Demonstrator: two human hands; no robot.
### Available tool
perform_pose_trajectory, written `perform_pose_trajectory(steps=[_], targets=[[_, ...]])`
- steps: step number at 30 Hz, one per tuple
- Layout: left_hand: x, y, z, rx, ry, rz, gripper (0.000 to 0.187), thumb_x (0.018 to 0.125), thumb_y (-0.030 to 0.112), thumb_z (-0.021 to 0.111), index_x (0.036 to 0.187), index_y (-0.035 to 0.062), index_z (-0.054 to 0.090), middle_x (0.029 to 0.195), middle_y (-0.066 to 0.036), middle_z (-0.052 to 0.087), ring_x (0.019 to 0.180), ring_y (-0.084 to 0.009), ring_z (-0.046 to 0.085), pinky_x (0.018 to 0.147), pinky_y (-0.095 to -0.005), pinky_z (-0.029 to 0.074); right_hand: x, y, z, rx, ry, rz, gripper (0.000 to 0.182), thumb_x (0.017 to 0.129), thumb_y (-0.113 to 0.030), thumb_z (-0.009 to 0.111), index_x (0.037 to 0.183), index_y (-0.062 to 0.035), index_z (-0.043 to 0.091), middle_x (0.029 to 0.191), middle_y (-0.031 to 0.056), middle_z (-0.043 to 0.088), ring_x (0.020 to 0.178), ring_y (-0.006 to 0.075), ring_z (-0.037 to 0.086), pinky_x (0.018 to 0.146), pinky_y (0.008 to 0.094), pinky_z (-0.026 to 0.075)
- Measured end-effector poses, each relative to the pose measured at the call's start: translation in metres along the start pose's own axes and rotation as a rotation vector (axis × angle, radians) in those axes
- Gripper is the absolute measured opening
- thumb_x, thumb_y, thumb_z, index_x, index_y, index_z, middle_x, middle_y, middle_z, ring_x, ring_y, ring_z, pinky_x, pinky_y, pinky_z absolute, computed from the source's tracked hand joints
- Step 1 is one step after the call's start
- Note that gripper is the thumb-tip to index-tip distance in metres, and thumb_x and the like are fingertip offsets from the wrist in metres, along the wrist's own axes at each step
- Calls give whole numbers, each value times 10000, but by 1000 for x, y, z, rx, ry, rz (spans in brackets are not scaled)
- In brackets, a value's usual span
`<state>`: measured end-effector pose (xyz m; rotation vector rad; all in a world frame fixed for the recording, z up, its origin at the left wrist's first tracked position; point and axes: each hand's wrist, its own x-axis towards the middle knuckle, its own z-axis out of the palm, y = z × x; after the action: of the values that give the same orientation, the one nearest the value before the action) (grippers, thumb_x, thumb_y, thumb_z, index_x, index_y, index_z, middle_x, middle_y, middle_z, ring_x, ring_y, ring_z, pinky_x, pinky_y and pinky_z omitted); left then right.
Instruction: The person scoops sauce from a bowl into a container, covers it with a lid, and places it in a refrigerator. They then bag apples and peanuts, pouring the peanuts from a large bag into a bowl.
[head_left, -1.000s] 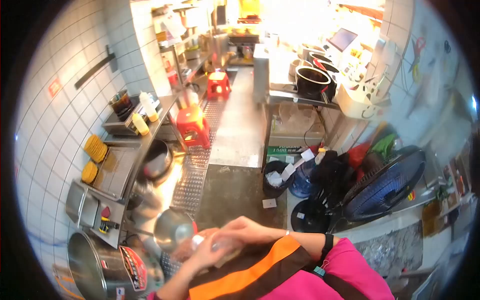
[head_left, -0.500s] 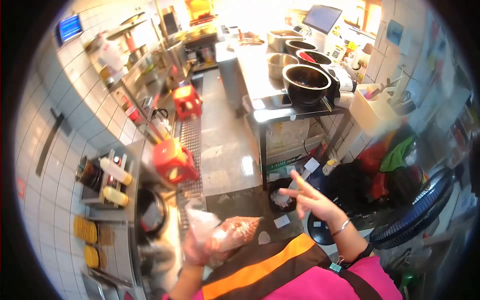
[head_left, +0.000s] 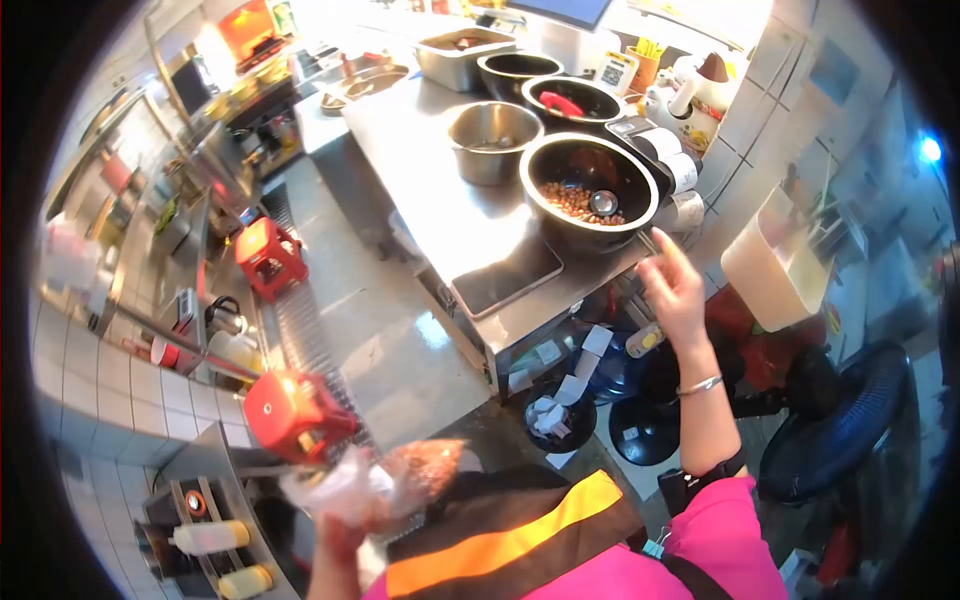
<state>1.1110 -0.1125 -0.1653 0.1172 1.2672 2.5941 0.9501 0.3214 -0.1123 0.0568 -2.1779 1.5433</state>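
My left hand [head_left: 345,525] is closed on a clear plastic bag [head_left: 425,468] of small reddish-brown pieces, held low in front of my apron. My right hand [head_left: 675,290] is raised at the near right corner of the steel table [head_left: 400,190], beside a black bowl [head_left: 635,180] with a pale rim. Its index finger points up and the other fingers look partly curled, with nothing visible in them. Inside the bowl lie brown nuts or beans and a round metal ladle [head_left: 603,203]. A dark flat tablet-like slab [head_left: 508,278] lies left of the bowl.
Behind the bowl stand a steel pot [head_left: 492,150] and more black bowls. Red stools [head_left: 300,412] line the left aisle. Under the table's right corner is a bin with paper [head_left: 560,415]. A black fan [head_left: 840,430] and a cream container [head_left: 775,265] are at the right.
The view has turned right and come closer to the table. My right hand has risen towards the black bowl, its fingers less spread. My left hand still holds the bag.
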Motion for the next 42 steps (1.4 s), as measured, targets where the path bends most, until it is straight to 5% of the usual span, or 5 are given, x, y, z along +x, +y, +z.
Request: perform_pose_trajectory(steps=[15, 23, 31, 38, 42], targets=[[118, 82, -109, 719, 249, 69, 806, 820, 593, 312, 1314, -21, 141, 492, 16, 394, 358, -107, 352, 426, -289, 354, 170, 8, 72, -1167, -1256, -372, 200, 546, -102, 635, 742, -83, 667, 667, 138, 612, 666, 285, 603, 630, 365, 477], [189, 101, -38, -198, -19, 21, 604, 812, 346, 513, 1232, -44, 324, 955, -93, 575, 480, -176, 478, 541, -329, 409, 187, -15, 22, -939, -421, -417, 158, 732, -222, 576, 695, -69, 575, 582, 106, 560, 523, 268, 551, 516, 335, 455], [247, 135, -75, 106, 64, 14, 844, 795, 553, 436, 1300, -61, 151, 446, 46, 338, 359, -76, 321, 461, -248, 332, 81, -75, 64, -266, 348, -445, 79, 773, 3, 561, 817, 68, 572, 705, 94, 601, 580, 92, 557, 490, 198, 444], [305, 215, -23, 218, 67, -102, 782, 805, 523, 432, 1326, 16, 144, 822, -115, 572, 413, -108, 437, 435, -303, 402, 30, -76, 122, 17, 283, -66, 180, 869, -114, 401, 760, 9, 474, 813, 111, 575, 670, 125, 531, 636, 227, 426], [352, 241, 36, 87, -955, -21, 877, 792, 398, 553, 1348, 83, -49, 767, -35, 531, 472, -103, 446, 540, -299, 398, -3, -78, 135, 404, -18, 284, 197, 901, -148, 406, 863, 13, 512, 761, 54, 549, 621, 54, 473, 556, 161, 367]])
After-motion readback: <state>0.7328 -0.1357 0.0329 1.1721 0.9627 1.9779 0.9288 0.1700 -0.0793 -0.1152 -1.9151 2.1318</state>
